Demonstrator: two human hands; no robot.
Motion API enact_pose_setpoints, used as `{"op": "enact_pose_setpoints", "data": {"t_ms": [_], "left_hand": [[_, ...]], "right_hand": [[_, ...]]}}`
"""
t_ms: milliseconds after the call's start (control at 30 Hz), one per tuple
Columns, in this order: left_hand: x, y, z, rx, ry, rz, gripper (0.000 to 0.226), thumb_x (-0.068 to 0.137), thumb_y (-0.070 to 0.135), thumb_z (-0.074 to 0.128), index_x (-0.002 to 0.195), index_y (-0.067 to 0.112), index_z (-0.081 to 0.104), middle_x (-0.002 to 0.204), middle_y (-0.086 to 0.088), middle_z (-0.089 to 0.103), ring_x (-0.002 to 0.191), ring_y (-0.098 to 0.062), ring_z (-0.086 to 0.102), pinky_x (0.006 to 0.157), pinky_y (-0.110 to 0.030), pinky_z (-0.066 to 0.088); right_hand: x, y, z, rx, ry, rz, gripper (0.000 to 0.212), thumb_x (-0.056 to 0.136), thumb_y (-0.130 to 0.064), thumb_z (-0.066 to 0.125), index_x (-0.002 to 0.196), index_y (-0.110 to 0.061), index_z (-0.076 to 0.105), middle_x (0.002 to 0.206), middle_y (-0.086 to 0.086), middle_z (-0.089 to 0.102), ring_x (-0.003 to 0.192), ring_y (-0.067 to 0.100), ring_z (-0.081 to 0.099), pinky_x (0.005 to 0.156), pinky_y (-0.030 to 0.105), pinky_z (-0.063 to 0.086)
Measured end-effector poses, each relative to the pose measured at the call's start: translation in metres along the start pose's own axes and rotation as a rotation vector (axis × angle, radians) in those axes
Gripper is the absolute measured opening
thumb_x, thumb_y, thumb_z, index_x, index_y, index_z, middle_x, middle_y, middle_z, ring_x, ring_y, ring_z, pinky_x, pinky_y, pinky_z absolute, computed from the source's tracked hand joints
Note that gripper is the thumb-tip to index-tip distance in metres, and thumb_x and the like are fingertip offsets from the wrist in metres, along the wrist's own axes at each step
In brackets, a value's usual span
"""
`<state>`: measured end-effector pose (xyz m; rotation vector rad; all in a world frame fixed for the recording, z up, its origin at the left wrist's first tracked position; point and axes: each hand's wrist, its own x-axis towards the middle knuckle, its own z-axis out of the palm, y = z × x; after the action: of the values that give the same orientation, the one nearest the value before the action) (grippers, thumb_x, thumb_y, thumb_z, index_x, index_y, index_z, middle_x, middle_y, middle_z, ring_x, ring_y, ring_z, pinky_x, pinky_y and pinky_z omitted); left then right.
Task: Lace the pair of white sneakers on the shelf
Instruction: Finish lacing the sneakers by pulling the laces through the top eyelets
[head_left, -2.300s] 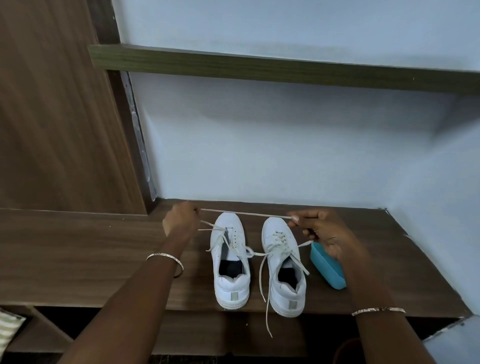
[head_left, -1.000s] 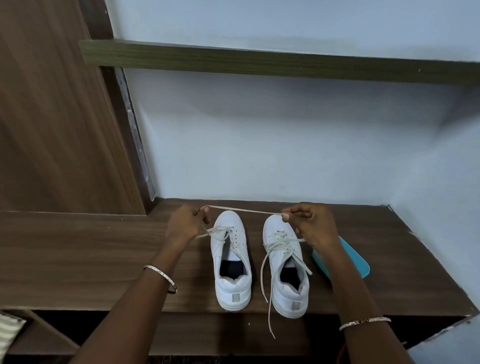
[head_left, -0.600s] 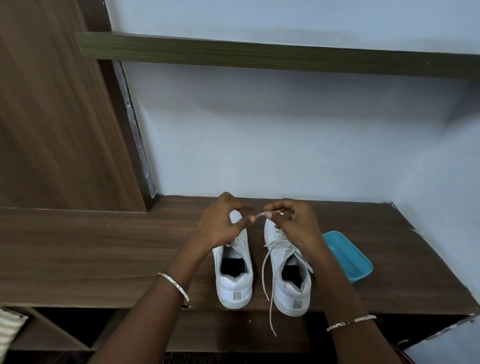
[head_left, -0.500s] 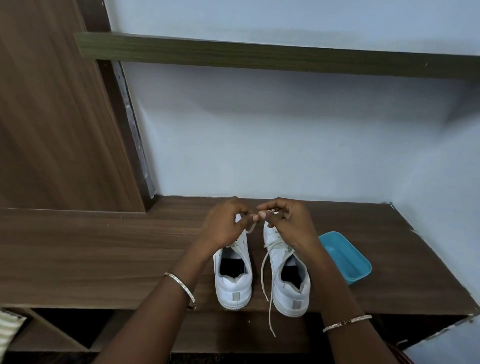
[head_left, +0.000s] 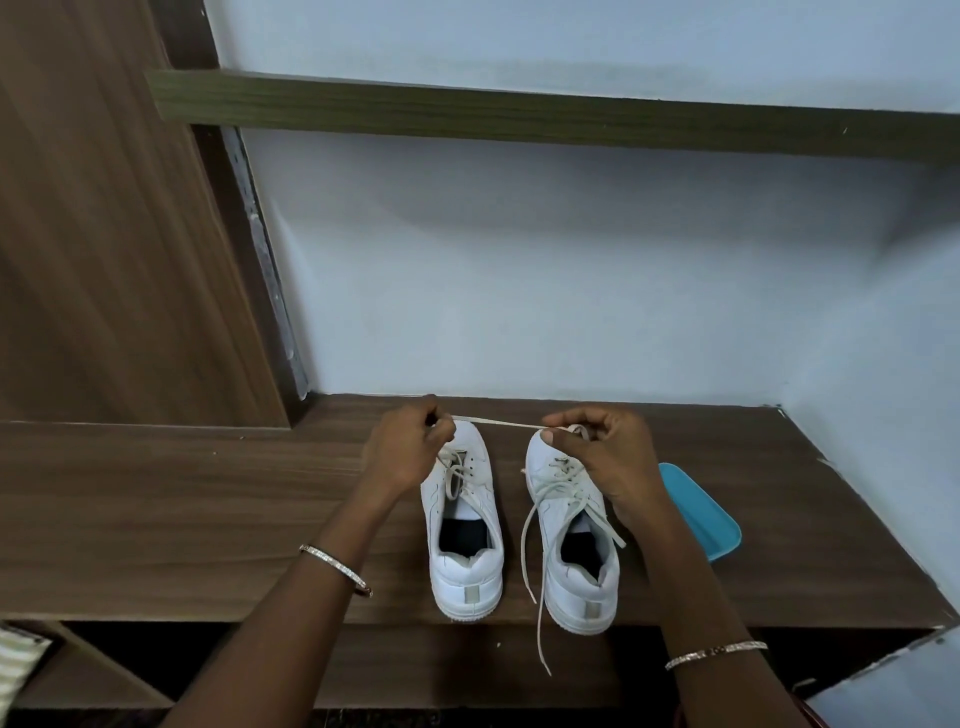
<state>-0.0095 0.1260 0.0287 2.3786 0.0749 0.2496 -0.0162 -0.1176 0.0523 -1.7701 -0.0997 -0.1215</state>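
Note:
Two white sneakers stand side by side, heels toward me, on the brown wooden shelf (head_left: 182, 509). My left hand (head_left: 402, 449) hovers over the toe of the left sneaker (head_left: 465, 525) and pinches one end of a white lace (head_left: 496, 423). My right hand (head_left: 597, 457) lies over the toe of the right sneaker (head_left: 576, 545) and pinches the same lace, which runs taut between the two hands. A loose lace end (head_left: 540, 613) trails from the right sneaker over the shelf's front edge.
A blue plastic tray (head_left: 701, 514) lies on the shelf just right of my right hand. A higher wooden shelf (head_left: 519, 117) crosses the wall above. A wooden side panel (head_left: 104, 234) rises at the left, and the wall corner closes the right side.
Half a second ago my hands met over the toes. They have moved apart sideways, drawing the lace taut between them again.

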Motion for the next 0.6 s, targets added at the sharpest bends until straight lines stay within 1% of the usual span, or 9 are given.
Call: {"op": "enact_pose_setpoints", "data": {"t_ms": [67, 167, 233, 333, 367, 433, 500, 533, 600], "left_hand": [[0.001, -0.004, -0.003, 0.013, 0.038, -0.052, 0.026, 0.080, 0.045, 0.041, 0.072, 0.023, 0.053, 0.076, 0.010, 0.070, 0.075, -0.018, 0.065, 0.066, -0.036, 0.052], [0.003, -0.013, -0.003, 0.048, 0.066, -0.112, 0.029, 0.083, 0.045, 0.042, 0.076, 0.019, 0.054, 0.080, 0.005, 0.070, 0.078, -0.023, 0.064, 0.068, -0.037, 0.052], [0.003, -0.019, -0.004, 0.066, 0.093, -0.163, 0.025, 0.087, 0.040, 0.046, 0.078, 0.019, 0.058, 0.082, 0.002, 0.070, 0.079, -0.026, 0.064, 0.068, -0.036, 0.050], [0.003, -0.020, -0.005, 0.076, 0.101, -0.231, 0.024, 0.089, 0.034, 0.051, 0.075, 0.018, 0.060, 0.081, -0.002, 0.068, 0.079, -0.029, 0.063, 0.067, -0.034, 0.046], [0.002, -0.020, -0.005, 0.085, 0.092, -0.244, 0.024, 0.090, 0.033, 0.052, 0.073, 0.018, 0.059, 0.079, -0.003, 0.066, 0.079, -0.030, 0.062, 0.066, -0.033, 0.044], [0.000, -0.017, -0.005, 0.119, 0.074, -0.260, 0.023, 0.089, 0.032, 0.056, 0.070, 0.019, 0.056, 0.080, -0.005, 0.065, 0.081, -0.031, 0.061, 0.066, -0.031, 0.042], [-0.001, -0.014, -0.005, 0.158, 0.073, -0.233, 0.013, 0.086, 0.033, 0.060, 0.083, 0.022, 0.067, 0.091, -0.003, 0.071, 0.091, -0.030, 0.065, 0.071, -0.032, 0.048], [-0.002, -0.012, -0.004, 0.182, 0.069, -0.187, 0.018, 0.084, 0.034, 0.061, 0.096, 0.025, 0.071, 0.099, 0.000, 0.073, 0.098, -0.028, 0.066, 0.077, -0.034, 0.051], [-0.003, -0.004, -0.005, 0.178, 0.005, -0.032, 0.039, 0.084, 0.041, 0.061, 0.120, 0.031, 0.069, 0.115, 0.006, 0.072, 0.111, -0.022, 0.065, 0.089, -0.035, 0.053]], "right_hand": [[0.000, -0.002, -0.004, 0.021, 0.010, 0.003, 0.017, 0.072, -0.012, 0.088, 0.080, -0.025, 0.081, 0.080, 0.014, 0.073, 0.070, 0.020, 0.054, 0.071, 0.034, 0.050], [-0.001, -0.004, -0.006, 0.031, 0.008, 0.001, 0.014, 0.073, -0.007, 0.087, 0.080, -0.018, 0.080, 0.079, 0.005, 0.076, 0.069, 0.011, 0.059, 0.072, 0.031, 0.052], [-0.002, -0.005, -0.006, 0.022, 0.015, -0.012, 0.013, 0.074, -0.002, 0.084, 0.076, -0.013, 0.078, 0.077, 0.000, 0.076, 0.070, 0.008, 0.062, 0.073, 0.031, 0.053], [-0.002, -0.003, -0.005, 0.003, 0.023, -0.006, 0.017, 0.075, 0.001, 0.082, 0.072, -0.015, 0.078, 0.079, 0.000, 0.077, 0.084, 0.024, 0.071, 0.086, 0.041, 0.057], [-0.002, -0.003, -0.004, 0.003, 0.013, -0.005, 0.017, 0.075, 0.001, 0.082, 0.073, -0.016, 0.079, 0.081, 0.001, 0.077, 0.088, 0.027, 0.071, 0.089, 0.042, 0.057], [-0.003, -0.003, -0.003, -0.003, -0.013, -0.017, 0.016, 0.076, 0.000, 0.083, 0.077, -0.017, 0.080, 0.084, 0.000, 0.078, 0.092, 0.027, 0.072, 0.091, 0.043, 0.058], [-0.002, -0.003, 0.000, -0.020, -0.027, -0.039, 0.017, 0.076, -0.002, 0.083, 0.079, -0.018, 0.081, 0.086, -0.003, 0.078, 0.091, 0.022, 0.072, 0.091, 0.042, 0.057], [-0.002, -0.003, 0.002, -0.035, -0.033, -0.055, 0.017, 0.076, -0.003, 0.083, 0.079, -0.019, 0.081, 0.086, -0.003, 0.077, 0.089, 0.021, 0.072, 0.090, 0.042, 0.057], [-0.002, -0.003, 0.008, -0.074, -0.053, -0.098, 0.019, 0.075, -0.003, 0.084, 0.079, -0.021, 0.082, 0.083, -0.003, 0.075, 0.085, 0.022, 0.069, 0.085, 0.043, 0.055]]}}
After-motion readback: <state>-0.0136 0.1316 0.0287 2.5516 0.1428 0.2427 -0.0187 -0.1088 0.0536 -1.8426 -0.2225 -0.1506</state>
